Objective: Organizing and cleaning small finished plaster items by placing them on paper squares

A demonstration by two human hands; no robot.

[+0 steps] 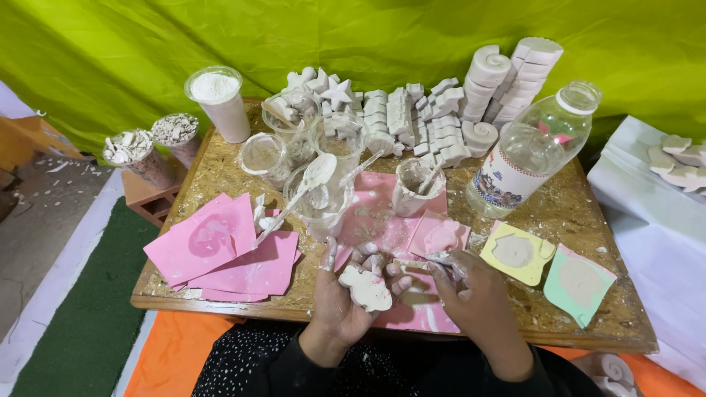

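Cradled nearest the lens, a white, lobed plaster casting (pixel 366 288) lies in the left hand (pixel 340 294), fingers curled under and clamped on it, just below the landmark clear plastic cup with a plaster-caked spoon (pixel 318 192). Right of the casting, the right hand (pixel 471 290) pinches a thin pale tool (pixel 419 262), apparently a scraping stick, fingers together on it. Trimming would go best, I judge, with light strokes along the edge while the palm supports the brittle piece. Left of the cup lie flat pink rubber moulds (pixel 220 254). Plaster coats the fingertips; the tool's tip is hard to make out.
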